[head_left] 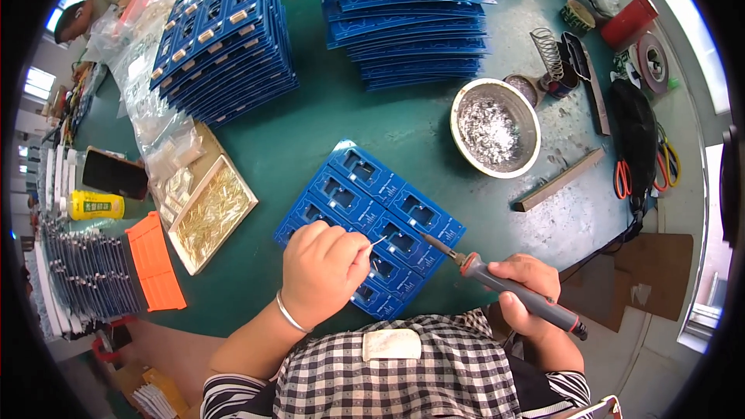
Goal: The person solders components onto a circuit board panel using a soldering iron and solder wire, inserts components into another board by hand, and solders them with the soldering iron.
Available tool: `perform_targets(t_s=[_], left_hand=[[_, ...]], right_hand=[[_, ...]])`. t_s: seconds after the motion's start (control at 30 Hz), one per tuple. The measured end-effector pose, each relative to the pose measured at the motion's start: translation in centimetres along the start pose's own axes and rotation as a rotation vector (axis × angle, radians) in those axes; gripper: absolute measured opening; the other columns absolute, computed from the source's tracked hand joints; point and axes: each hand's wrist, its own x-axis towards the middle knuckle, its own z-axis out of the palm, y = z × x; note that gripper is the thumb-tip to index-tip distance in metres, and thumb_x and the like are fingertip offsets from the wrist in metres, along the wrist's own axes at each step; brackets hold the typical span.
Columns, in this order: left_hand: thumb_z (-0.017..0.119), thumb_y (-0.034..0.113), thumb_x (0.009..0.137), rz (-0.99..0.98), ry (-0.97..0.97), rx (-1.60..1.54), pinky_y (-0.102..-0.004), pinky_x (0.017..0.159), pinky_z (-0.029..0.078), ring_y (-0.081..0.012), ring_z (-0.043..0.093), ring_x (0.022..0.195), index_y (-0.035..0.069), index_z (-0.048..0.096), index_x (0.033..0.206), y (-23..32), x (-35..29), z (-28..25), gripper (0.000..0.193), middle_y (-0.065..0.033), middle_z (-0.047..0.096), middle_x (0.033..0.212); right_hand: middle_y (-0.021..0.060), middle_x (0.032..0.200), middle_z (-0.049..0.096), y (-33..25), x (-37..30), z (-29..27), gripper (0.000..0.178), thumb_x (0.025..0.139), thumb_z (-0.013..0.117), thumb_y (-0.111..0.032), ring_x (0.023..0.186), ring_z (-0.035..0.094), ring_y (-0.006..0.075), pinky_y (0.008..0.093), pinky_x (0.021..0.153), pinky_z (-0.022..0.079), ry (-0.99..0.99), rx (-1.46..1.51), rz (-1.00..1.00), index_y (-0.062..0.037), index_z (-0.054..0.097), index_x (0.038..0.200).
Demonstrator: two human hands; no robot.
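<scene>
A blue circuit board panel [371, 195] with repeated square sections lies at an angle on the green table in front of me. Over its left part, my left hand [322, 268] is closed, pinching a thin length of solder wire [378, 243] that points at the board. On the other side, my right hand [531, 283] wraps round the grey handle of a soldering iron [535, 308]. Its tip reaches over the panel's right part, slightly apart from the wire's end. Whether the tip touches the board I cannot tell.
Tall stacks of blue panels [419, 50] stand at the back. A white bowl [535, 136] of silvery scraps sits to the right, near a metal bar [560, 178] and a coiled spring stand [546, 54]. Left are a tray [182, 254] of gold pins and an orange rack [157, 264]. A person [105, 4] sits far left.
</scene>
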Motion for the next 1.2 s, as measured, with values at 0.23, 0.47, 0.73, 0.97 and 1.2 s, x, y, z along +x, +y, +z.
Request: perform_targets(t_s=[0.23, 0.47, 0.73, 0.97, 1.2], left_hand=[[0.068, 0.007, 0.068, 0.04, -0.087, 0.034, -0.0353, 0.057, 0.041, -0.0223, 0.05, 0.062, 0.011, 0.057, 0.076, 0.1, 0.4, 0.9, 0.015, -0.0021, 0.05, 0.066], [0.067, 0.008, 0.068, 0.035, -0.108, 0.045, -0.0354, 0.057, 0.041, -0.0223, 0.049, 0.062, 0.011, 0.056, 0.075, 0.1, 0.6, 1.0, 0.014, -0.0023, 0.049, 0.066], [0.067, 0.008, 0.068, 0.071, -0.061, 0.076, -0.0348, 0.057, 0.041, -0.0221, 0.05, 0.063, 0.012, 0.057, 0.076, -0.6, 3.0, 1.3, 0.013, -0.0022, 0.049, 0.066], [0.069, 0.005, 0.066, 0.111, -0.086, 0.003, -0.0357, 0.056, 0.041, -0.0236, 0.051, 0.061, 0.01, 0.059, 0.074, -0.3, 4.9, 2.5, 0.014, -0.0031, 0.053, 0.064], [0.067, 0.001, 0.076, -0.142, -0.054, -0.175, -0.0281, 0.052, 0.041, -0.0146, 0.05, 0.056, 0.005, 0.058, 0.074, -1.7, 4.1, 0.1, 0.01, -0.0053, 0.055, 0.067]], right_hand=[[0.0101, 0.067, 0.064, 0.6, -0.1, -0.1, 0.028, 0.076, 0.065, -0.02, 0.053, 0.058, 0.0211, 0.0315, 0.051, 0.046, -0.054, 0.036, 0.009, 0.0007, 0.066, 0.095], [0.0105, 0.067, 0.063, 0.4, 0.0, -0.2, 0.028, 0.076, 0.064, -0.02, 0.054, 0.059, 0.0217, 0.032, 0.052, 0.047, -0.06, 0.051, 0.039, 0.0007, 0.067, 0.096], [0.0112, 0.071, 0.064, 1.1, 1.5, -1.0, 0.027, 0.079, 0.062, -0.018, 0.061, 0.062, 0.0224, 0.0309, 0.058, 0.049, 0.088, 0.122, 0.116, 0.0031, 0.065, 0.096], [0.0122, 0.069, 0.063, 1.9, 2.2, -1.1, 0.027, 0.079, 0.062, -0.018, 0.057, 0.058, 0.0215, 0.0303, 0.055, 0.046, 0.061, 0.08, 0.063, 0.0033, 0.067, 0.095], [0.0006, 0.068, 0.046, 3.1, 1.4, -1.0, 0.038, 0.083, 0.067, -0.023, 0.057, 0.044, 0.0108, 0.0265, 0.053, 0.037, 0.439, 0.565, 0.22, -0.0079, 0.036, 0.099]])
